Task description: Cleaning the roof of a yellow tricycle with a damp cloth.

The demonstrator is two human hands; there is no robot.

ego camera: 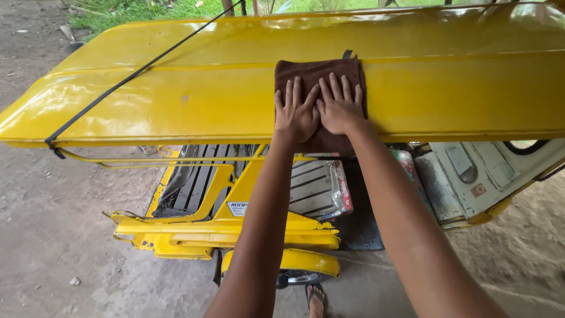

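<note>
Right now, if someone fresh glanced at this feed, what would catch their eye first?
The glossy yellow roof of the vehicle fills the upper frame, with a black strap running diagonally across its left half. At centre, the left hand and right hand lie flat, side by side, on a dark brown cloth draped over the roof's near edge. Below, the yellow frame and mudguard stand on a dirt floor.
</note>
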